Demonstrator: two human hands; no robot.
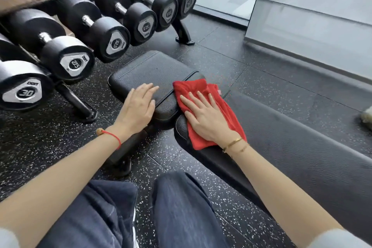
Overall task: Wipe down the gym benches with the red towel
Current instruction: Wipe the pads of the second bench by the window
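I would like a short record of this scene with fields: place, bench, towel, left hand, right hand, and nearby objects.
place: gym floor beside a dumbbell rack
bench: black, with a seat pad and a long back pad
towel: red towel lying across the end of the back pad, next to the seat pad
left hand: left hand flat on the seat pad, holding nothing
right hand: right hand pressed flat on the towel
nearby objects: black dumbbells on the rack
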